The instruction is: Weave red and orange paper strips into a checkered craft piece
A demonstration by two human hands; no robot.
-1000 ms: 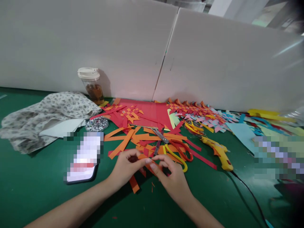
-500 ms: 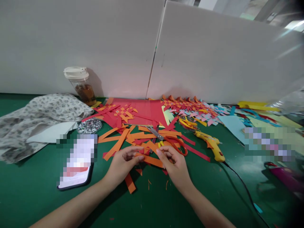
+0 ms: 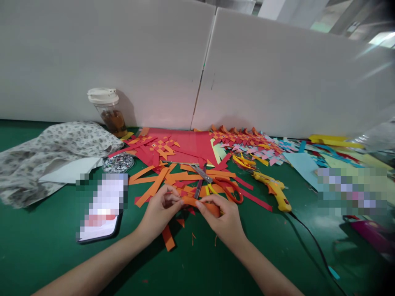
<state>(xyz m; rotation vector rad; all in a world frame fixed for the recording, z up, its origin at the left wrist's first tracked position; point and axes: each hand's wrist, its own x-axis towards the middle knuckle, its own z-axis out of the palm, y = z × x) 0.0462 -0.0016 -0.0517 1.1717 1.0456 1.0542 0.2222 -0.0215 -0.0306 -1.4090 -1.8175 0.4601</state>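
Your left hand (image 3: 159, 210) and right hand (image 3: 222, 218) pinch one orange paper strip (image 3: 197, 203) between them; it looks light, floppy, easily creased, so grip near the ends

Around the scissors (image 3: 216, 186), loose orange strips (image 3: 160, 181) crowd the left and far side. Right of the scissors lies the glue gun (image 3: 273, 190), its cable (image 3: 311, 238) trailing toward me. Nearer than the scissors, the green table (image 3: 200, 267) is open between my arms.
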